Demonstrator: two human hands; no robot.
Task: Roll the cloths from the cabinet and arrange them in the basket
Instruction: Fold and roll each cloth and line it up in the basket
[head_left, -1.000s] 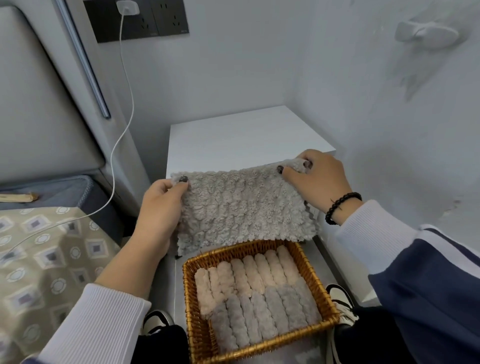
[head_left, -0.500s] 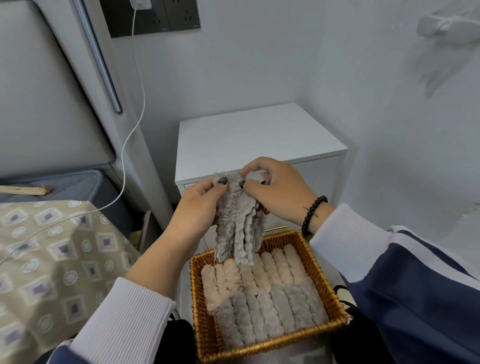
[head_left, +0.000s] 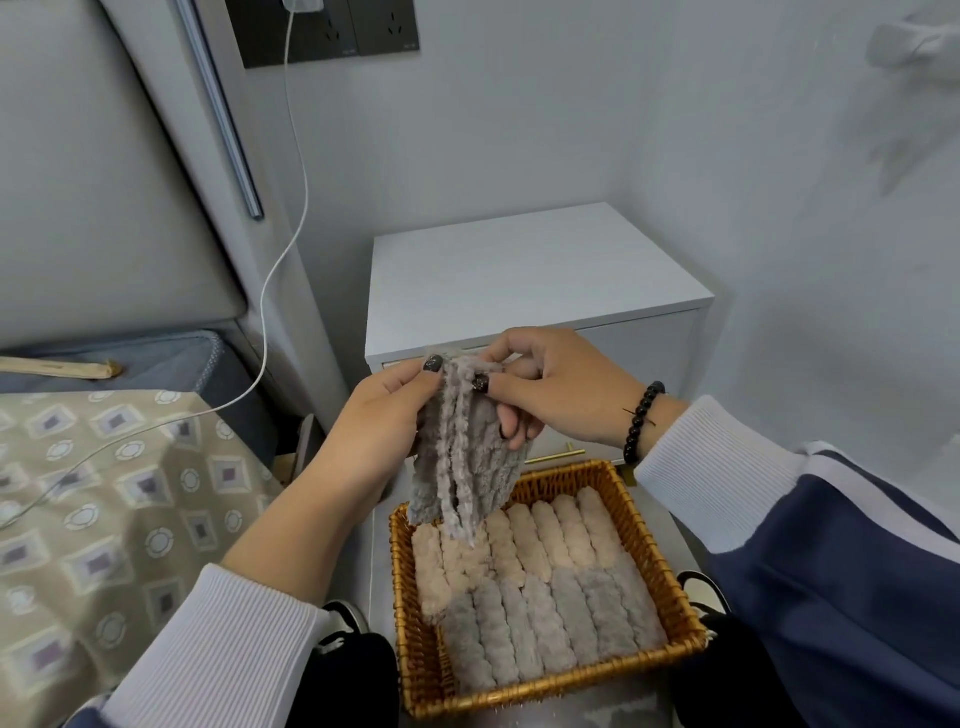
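Observation:
A fluffy grey cloth (head_left: 467, 462) hangs folded in narrow pleats above the wicker basket (head_left: 670, 566). My left hand (head_left: 379, 421) pinches its top edge from the left with thumb and fingers. My right hand (head_left: 550, 389) pinches the same top edge from the right, fingers curled behind the cloth. Several rolled cloths lie in rows in the basket: beige rolls (head_left: 540, 530) at the back, grey rolls (head_left: 545, 618) at the front. The white cabinet (head_left: 519, 275) stands behind my hands, its drawer front partly hidden by them.
A bed with a patterned beige cover (head_left: 104, 499) lies at the left. A white charging cable (head_left: 280, 249) runs from the wall socket (head_left: 332, 31) down across the bed. The wall is close on the right. My shoes (head_left: 343, 618) flank the basket.
The cloth was spread wide between my hands one second ago. My hands have come together and the cloth now hangs folded in pleats; since half a second ago little has changed.

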